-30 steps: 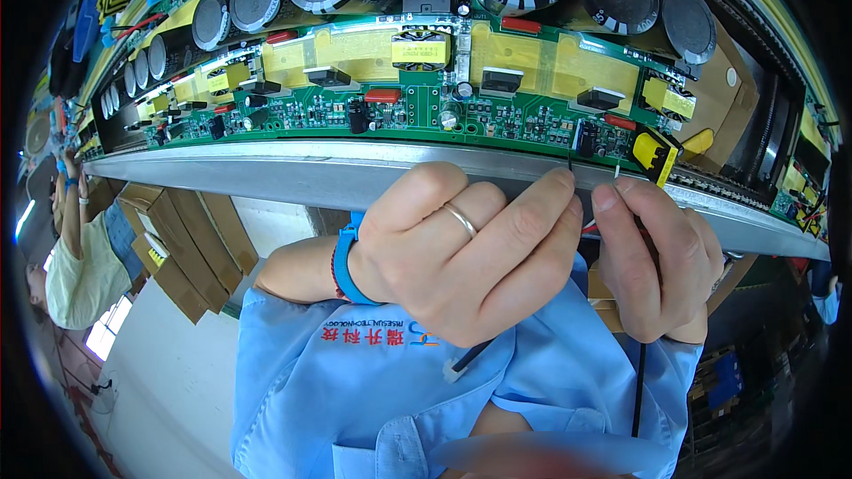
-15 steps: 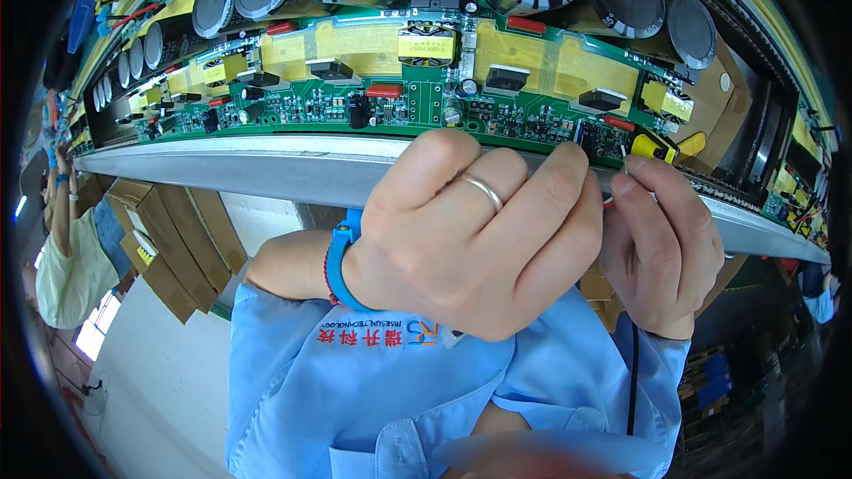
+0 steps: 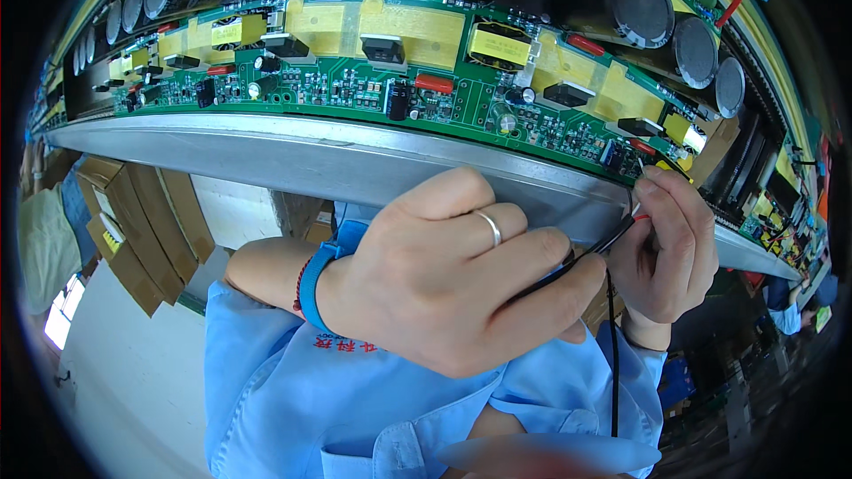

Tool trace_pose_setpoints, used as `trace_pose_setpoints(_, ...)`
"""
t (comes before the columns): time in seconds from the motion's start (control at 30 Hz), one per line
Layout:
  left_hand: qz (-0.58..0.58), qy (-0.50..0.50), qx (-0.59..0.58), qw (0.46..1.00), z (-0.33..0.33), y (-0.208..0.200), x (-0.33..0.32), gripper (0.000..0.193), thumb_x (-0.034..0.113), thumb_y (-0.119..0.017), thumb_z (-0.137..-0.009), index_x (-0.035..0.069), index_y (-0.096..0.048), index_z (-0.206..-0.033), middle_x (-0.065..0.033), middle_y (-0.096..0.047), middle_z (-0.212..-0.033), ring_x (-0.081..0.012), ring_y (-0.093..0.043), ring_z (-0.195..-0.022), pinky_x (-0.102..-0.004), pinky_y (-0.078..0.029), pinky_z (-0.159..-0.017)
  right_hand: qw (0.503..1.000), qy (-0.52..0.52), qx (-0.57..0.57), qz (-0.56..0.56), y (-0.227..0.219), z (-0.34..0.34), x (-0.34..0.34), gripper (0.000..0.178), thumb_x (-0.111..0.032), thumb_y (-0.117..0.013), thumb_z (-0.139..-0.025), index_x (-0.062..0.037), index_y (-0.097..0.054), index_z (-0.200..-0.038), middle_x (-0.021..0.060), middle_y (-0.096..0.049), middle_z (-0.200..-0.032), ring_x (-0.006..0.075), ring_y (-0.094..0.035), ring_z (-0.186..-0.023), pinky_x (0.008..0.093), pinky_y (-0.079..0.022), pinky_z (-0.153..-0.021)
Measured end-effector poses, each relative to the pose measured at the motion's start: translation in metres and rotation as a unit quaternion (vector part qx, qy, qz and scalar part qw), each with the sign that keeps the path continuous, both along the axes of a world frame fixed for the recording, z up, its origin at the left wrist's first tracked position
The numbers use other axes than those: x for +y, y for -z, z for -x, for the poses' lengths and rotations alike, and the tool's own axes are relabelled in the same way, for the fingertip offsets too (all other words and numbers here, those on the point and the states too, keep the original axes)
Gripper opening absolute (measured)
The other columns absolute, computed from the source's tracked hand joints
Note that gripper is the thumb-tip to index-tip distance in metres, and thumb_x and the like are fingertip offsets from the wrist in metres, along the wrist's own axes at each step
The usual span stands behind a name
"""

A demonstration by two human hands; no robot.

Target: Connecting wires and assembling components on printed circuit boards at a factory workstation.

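Observation:
My left hand (image 3: 444, 270), with a ring and a blue wrist strap, is closed in front of the metal rail. A black cable (image 3: 612, 240) runs out from between its fingers toward my right hand. My right hand (image 3: 670, 239) is pinched at the near right edge of the green circuit board (image 3: 337, 93). A thin wire with a pale tip (image 3: 641, 162) shows at its fingertips, beside small board parts. A bit of red (image 3: 641, 217) shows where the black cable meets these fingers; how the pieces join is hidden. Another black cable length (image 3: 614, 364) hangs below.
A silver metal rail (image 3: 266, 155) borders the board. Large black capacitors (image 3: 639, 7) and yellow transformers (image 3: 500, 44) stand on the board. Cardboard boxes (image 3: 146, 222) are at lower left. Other people are partly visible at both far sides.
My left hand has drawn back from the board edge, and the black cable between my hands now shows. My right hand stays near the same board parts. The whole view has shifted.

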State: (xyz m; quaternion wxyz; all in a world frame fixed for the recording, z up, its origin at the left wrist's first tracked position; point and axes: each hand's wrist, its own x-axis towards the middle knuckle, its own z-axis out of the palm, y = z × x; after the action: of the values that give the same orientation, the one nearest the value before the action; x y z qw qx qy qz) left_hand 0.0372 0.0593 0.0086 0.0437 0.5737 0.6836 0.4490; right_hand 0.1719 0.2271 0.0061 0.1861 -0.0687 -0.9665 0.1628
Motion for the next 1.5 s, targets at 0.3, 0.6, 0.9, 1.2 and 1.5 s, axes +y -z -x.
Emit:
trace_pose_setpoints(0.3, 0.053, 0.056, -0.017, 0.997, -0.004, 0.002, -0.009, 0.039, 0.032, -0.071, -0.077, 0.006, -0.071, -0.107, -0.0005, -0.066, -0.074, -0.0083, -0.043, -0.049, -0.0252, -0.027, -0.052, 1.0, 0.02, -0.019, -0.005, -0.002, 0.003, -0.001, 0.036, 0.014, -0.065, -0.065, 0.0007, -0.067, -0.098, 0.0149, -0.069, -0.095, 0.0253, -0.07, -0.076, 0.0301, -0.056, -0.061)
trace_pose_setpoints(0.6, -0.021, -0.075, 0.365, 0.928, 0.033, -0.027, 0.021, 0.019, 0.014, -0.062, -0.067, 0.001, -0.066, -0.079, -0.0049, -0.056, -0.074, -0.017, -0.053, -0.067, -0.0273, -0.039, -0.06, 0.999, 0.028, -0.033, -0.005, -0.022, 0.019, -0.003, 0.031, 0.01, -0.065, -0.069, 0.0001, -0.067, -0.098, 0.0134, -0.069, -0.093, 0.0245, -0.069, -0.076, 0.0308, -0.056, -0.062)
trace_pose_setpoints(0.9, -0.094, -0.017, 0.399, 0.912, 0.059, -0.003, 0.044, 0.018, 0.019, -0.057, -0.058, 0.003, -0.057, -0.066, -0.0058, -0.052, -0.075, -0.0185, -0.047, -0.068, -0.028, -0.039, -0.068, 0.994, 0.07, -0.014, -0.077, -0.015, 0.021, -0.015, 0.025, 0.005, -0.069, -0.071, -0.0014, -0.068, -0.096, 0.0096, -0.067, -0.091, 0.0215, -0.066, -0.069, 0.029, -0.052, -0.056)
trace_pose_setpoints(1.2, 0.062, 0.023, 0.411, 0.909, 0.062, -0.014, 0.026, 0.03, 0.014, -0.063, -0.071, 0.001, -0.069, -0.096, -0.0094, -0.067, -0.099, -0.0148, -0.055, -0.072, -0.0256, -0.04, -0.066, 0.992, 0.077, -0.017, -0.094, -0.03, -0.006, -0.013, 0.024, 0.0, -0.07, -0.082, 0.0024, -0.068, -0.106, 0.0137, -0.064, -0.097, 0.0248, -0.063, -0.069, 0.0322, -0.049, -0.056)
trace_pose_setpoints(1.5, 0.144, -0.138, 0.447, 0.872, 0.145, -0.058, 0.046, 0.029, 0.003, -0.071, -0.074, 0.007, -0.07, -0.103, -0.007, -0.07, -0.11, -0.0221, -0.066, -0.088, -0.0402, -0.045, -0.073, 0.978, 0.093, -0.102, -0.155, -0.025, -0.064, 0.0, 0.029, 0.007, -0.066, -0.08, 0.0036, -0.066, -0.109, 0.0152, -0.065, -0.09, 0.0293, -0.064, -0.078, 0.037, -0.051, -0.066)
